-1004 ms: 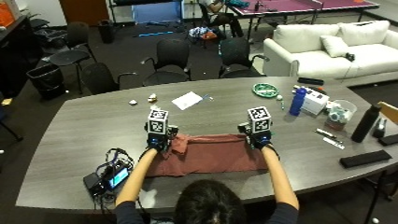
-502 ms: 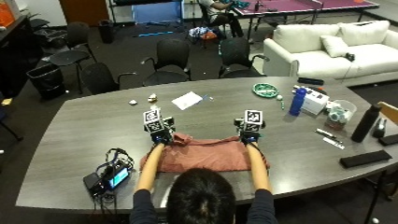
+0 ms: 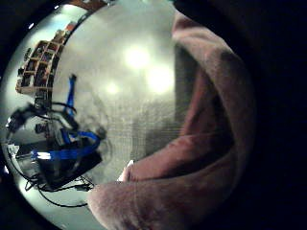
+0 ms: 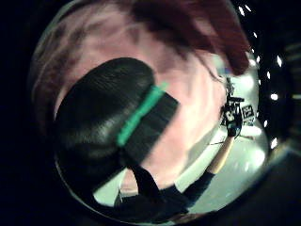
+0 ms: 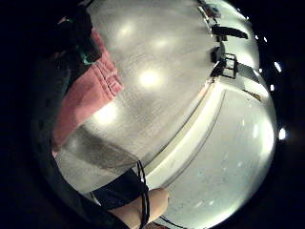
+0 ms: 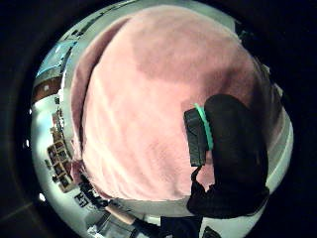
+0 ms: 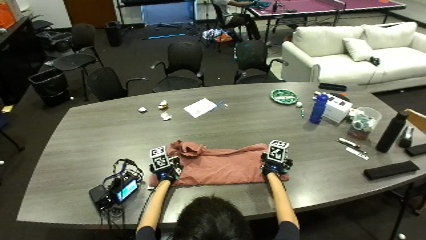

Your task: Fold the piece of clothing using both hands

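1. On the grey table, a black device with cables sits just beside the left hand, between it and the near edge.
2. Farther across lie a white paper and a green dish. A blue bottle and a black bottle stand toward the right end, well apart from the cloth.
3. The reddish-pink garment lies spread in front of the person, one far corner bunched.
4. The left hand grips the garment's left end; its thumb is curled over cloth.
5. The right hand grips the right end, its thumb on the fabric.
6. Bare tabletop lies beyond the garment.
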### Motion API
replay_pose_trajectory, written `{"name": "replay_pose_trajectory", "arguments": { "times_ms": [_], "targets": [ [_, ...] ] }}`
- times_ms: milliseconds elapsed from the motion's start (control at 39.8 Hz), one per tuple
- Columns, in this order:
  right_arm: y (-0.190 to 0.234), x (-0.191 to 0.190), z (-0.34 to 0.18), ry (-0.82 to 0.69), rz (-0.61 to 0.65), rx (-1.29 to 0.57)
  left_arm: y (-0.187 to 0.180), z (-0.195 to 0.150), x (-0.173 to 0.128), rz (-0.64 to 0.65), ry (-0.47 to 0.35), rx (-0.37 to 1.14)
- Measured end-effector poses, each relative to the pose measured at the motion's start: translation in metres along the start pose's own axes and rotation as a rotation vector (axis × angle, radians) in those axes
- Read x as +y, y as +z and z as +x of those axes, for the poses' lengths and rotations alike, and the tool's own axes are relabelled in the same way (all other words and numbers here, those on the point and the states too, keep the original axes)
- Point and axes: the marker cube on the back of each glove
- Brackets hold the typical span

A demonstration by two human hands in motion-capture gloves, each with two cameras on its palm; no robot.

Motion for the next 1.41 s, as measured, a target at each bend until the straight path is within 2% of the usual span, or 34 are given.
{"name": "replay_pose_trajectory", "arguments": {
  "times_ms": [75,126,226,352,427,628,753,854,929,1030,1105,1230,1406],
  "targets": [
    [0.016,0.003,0.000,-0.013,-0.073,-0.037,0.020,-0.006,-0.003,-0.111,-0.024,0.049],
    [0.022,0.003,-0.001,-0.017,-0.067,-0.059,0.026,-0.008,-0.004,-0.152,-0.021,0.084],
    [0.027,0.001,-0.003,0.013,0.013,-0.061,0.029,-0.008,-0.009,-0.134,-0.031,0.080],
    [0.032,0.006,-0.002,0.046,0.005,-0.042,0.031,-0.006,-0.011,-0.123,-0.025,0.061],
    [0.033,0.008,-0.003,0.026,0.014,-0.058,0.032,-0.005,-0.008,-0.147,-0.022,0.065],
    [0.029,0.012,-0.013,-0.051,0.105,-0.099,0.032,-0.008,-0.002,-0.180,-0.081,0.048],
    [0.024,0.012,-0.015,-0.068,0.198,-0.099,0.031,-0.006,-0.001,-0.186,-0.052,0.064],
    [0.023,0.014,-0.007,-0.063,0.184,-0.094,0.025,-0.002,-0.001,-0.178,-0.006,0.077],
    [0.020,0.010,0.004,-0.037,0.177,-0.096,0.019,-0.002,0.004,-0.218,0.009,0.081],
    [0.010,0.004,0.028,0.010,0.162,-0.100,0.005,-0.002,0.014,-0.293,0.013,0.080],
    [-0.009,-0.004,0.048,0.036,0.222,-0.122,-0.007,-0.004,0.019,-0.310,0.010,0.074],
    [-0.039,-0.003,0.075,0.101,0.221,-0.160,-0.026,-0.010,0.028,-0.315,-0.048,0.051],
    [-0.087,-0.022,0.068,0.055,0.244,-0.310,-0.058,-0.013,0.032,-0.239,0.017,0.078]
  ]
}}
